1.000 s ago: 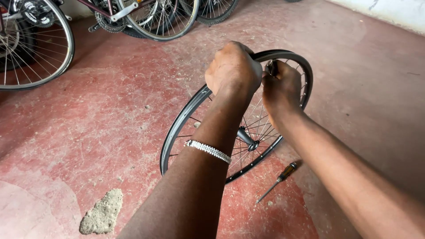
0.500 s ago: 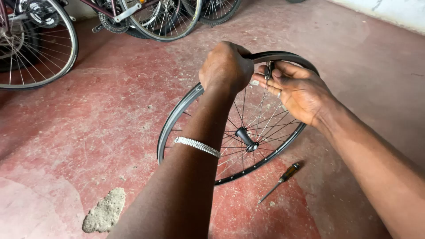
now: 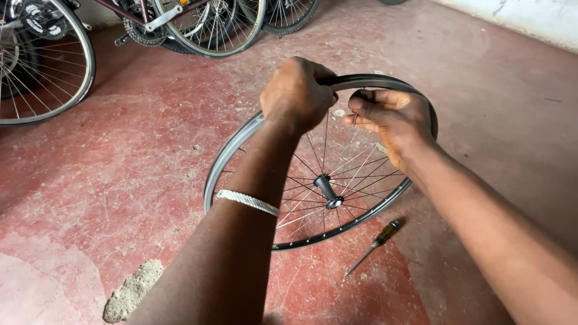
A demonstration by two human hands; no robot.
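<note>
**Both hands at the top of a bare bicycle rim**

The bicycle wheel [image 3: 325, 180] stands upright on the red floor [image 3: 150, 162]. The left hand [image 3: 298, 93] is clenched over its top edge; the right hand [image 3: 391, 120] pinches a spoke near the rim with narrowed fingers. A screwdriver [image 3: 376, 244] lies just beside the wheel. No containers show.

1. Pretty even, soft daylight, nothing dim.
2. Only faint shadows on the red floor [image 3: 120, 180] under the wheel [image 3: 241, 144].
3. Sharp mid-frame; the bikes [image 3: 180, 24] up top look a bit stretched.
</note>
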